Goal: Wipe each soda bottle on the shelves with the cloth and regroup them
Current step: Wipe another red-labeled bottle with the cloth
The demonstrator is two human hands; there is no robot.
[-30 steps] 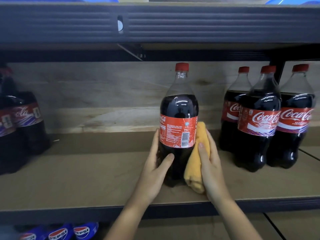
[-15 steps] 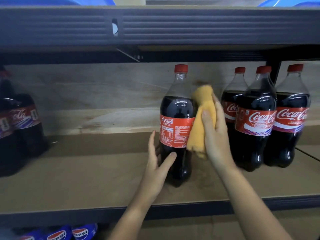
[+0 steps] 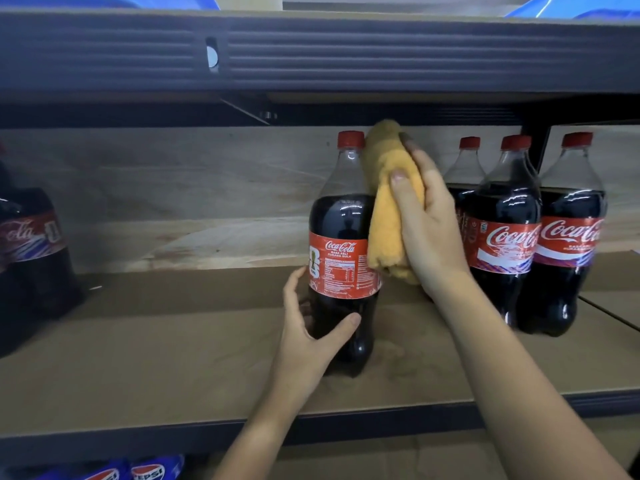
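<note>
Bottle [image 3: 343, 251] stands upright near the middle of the shelf [image 3: 173, 358], alone, and everything else is best placed from it. Left hand [image 3: 311, 327] wraps its lower body below the red label, thumb across the front and fingers curled round the far side, most likely to keep it from turning or tipping under the rubbing. Right hand [image 3: 426, 220] grips a folded yellow cloth [image 3: 391, 209], fingers bent over the wad and thumb lying on its front, pressing it against the bottle's right shoulder and neck; the top of the cloth reaches just beside the red cap. That hold puts a thick pad of fabric flat on the curved plastic, so I judge the wipe is on the upper part of this side. Right of the bottle, close behind the wiping hand, three cola bottles [image 3: 512, 237] stand bunched together, probably the group this one will join. Well to its left, two more dark bottles [image 3: 31, 251] sit at the frame's edge. Below the shelf, to the bottle's lower left, Pepsi bottles [image 3: 149, 471] show.
</note>
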